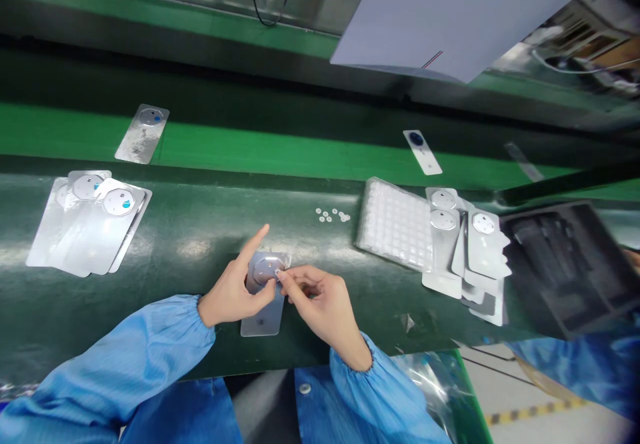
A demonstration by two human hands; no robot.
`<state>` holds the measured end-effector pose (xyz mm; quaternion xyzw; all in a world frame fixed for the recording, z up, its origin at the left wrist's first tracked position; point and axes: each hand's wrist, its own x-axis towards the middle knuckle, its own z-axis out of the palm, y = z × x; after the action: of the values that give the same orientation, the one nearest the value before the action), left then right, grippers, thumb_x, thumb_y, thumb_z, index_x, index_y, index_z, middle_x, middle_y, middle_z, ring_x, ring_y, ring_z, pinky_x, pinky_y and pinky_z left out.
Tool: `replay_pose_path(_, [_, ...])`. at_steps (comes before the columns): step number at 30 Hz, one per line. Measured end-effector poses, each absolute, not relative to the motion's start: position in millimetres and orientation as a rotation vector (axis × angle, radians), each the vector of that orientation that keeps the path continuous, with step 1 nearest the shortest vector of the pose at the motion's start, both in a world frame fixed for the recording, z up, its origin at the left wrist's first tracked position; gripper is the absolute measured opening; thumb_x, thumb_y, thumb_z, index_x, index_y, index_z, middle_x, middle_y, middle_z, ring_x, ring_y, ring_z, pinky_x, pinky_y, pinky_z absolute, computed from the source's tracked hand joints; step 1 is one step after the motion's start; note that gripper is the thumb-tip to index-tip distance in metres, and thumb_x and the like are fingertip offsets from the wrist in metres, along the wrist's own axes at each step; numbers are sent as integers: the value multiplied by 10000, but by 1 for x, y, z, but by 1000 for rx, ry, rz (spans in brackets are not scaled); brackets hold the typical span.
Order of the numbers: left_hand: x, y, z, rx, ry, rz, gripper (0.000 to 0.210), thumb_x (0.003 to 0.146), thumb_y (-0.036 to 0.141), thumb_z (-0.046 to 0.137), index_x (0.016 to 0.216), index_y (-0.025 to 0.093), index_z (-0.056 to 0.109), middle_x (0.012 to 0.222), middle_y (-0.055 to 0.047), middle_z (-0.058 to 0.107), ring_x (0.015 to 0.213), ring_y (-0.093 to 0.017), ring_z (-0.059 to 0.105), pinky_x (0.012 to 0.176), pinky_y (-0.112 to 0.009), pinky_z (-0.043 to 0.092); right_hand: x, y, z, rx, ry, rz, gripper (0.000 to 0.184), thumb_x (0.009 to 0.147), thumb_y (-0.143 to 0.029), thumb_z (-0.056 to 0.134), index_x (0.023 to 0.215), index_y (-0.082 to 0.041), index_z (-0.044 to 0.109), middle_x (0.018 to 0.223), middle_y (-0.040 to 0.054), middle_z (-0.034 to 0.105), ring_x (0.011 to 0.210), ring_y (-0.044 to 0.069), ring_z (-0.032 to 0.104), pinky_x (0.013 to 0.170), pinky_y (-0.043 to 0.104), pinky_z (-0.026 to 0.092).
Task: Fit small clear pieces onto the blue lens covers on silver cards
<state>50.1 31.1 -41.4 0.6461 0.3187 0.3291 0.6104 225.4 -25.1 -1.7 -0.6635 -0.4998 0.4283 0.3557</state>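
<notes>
A silver phone back cover (261,324) with a round camera area lies before me on the green bench. My left hand (234,289) is at its left side, index finger stretched out and thumb lying across the cover's middle. At the round area, my right hand (320,301) pinches a tiny white piece (278,272) between thumb and index finger; its exact shape is too small to make out. Several small white rings (325,214) lie loose beyond my hands, to the right.
Stacked back covers lie at left (93,231) and right (484,244), beside a clear tray of white pieces (395,224). Single covers (143,134) rest on the green strip behind. A dark foam tray (575,264) and another person's blue sleeve (585,371) are at far right.
</notes>
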Motion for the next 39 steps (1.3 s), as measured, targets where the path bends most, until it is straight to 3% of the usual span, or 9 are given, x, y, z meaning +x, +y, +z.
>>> replay_pose_path(5, [50,31,-46,1494,738,737,1012,913,214,642,1658,189,-42,585,87,501,456,-77,388,438,-186,286,224,-24,-2,-1722,-1304,1104,335,931,-507,671,834,-195,744,676,40,731,568,174,660,529,274,497])
replay_pose_path(11, [50,29,-45,1418,713,770,1011,935,225,620,1650,182,-94,694,50,575,561,-102,464,531,-195,396,228,-21,-2,-1764,-1276,1146,380,895,-543,712,727,-203,688,530,10,666,467,156,602,507,274,459])
replay_pose_path(15, [51,27,-42,1256,707,799,936,957,261,638,1663,197,28,722,52,563,594,-91,474,571,-185,425,235,-13,-5,-1773,-1232,1224,481,786,-596,811,607,-210,586,472,-5,607,417,132,529,445,255,396])
replay_pose_path(19, [54,34,-43,1128,836,788,896,867,334,774,1611,155,308,796,24,648,657,-95,570,629,-190,485,239,-7,-19,-1601,-1126,1350,481,754,-633,814,702,-202,608,565,-18,606,484,124,538,442,236,436])
replay_pose_path(21, [55,38,-45,1041,870,763,794,823,379,817,1502,124,493,873,-24,711,717,-125,633,665,-214,525,239,-8,-28,-1497,-1063,1452,474,807,-658,748,809,-191,664,620,-7,630,522,131,575,460,239,487])
replay_pose_path(24, [55,43,-46,933,855,742,497,790,419,842,1154,97,733,839,-57,746,702,-146,670,642,-225,539,238,-14,-38,-1402,-1051,1485,479,862,-660,683,895,-184,709,709,27,676,609,154,628,511,259,541])
replay_pose_path(28, [56,43,-46,819,822,741,326,745,400,879,842,106,775,787,-66,766,689,-155,696,661,-235,557,234,-26,-43,-1383,-1188,1524,444,851,-624,723,845,-181,703,662,2,637,580,146,570,519,255,488])
replay_pose_path(33, [59,39,-49,749,828,805,373,743,430,883,884,101,779,824,-85,778,717,-166,708,694,-254,565,227,-38,-50,-1445,-1435,1382,482,942,-543,641,620,-197,547,525,-45,407,491,110,345,481,260,278])
replay_pose_path(39, [58,42,-49,750,805,792,432,699,471,903,841,83,776,814,-99,761,707,-165,697,690,-257,553,223,-37,-64,-1448,-1480,1277,527,954,-563,588,589,-216,434,528,-40,337,488,119,294,468,265,244])
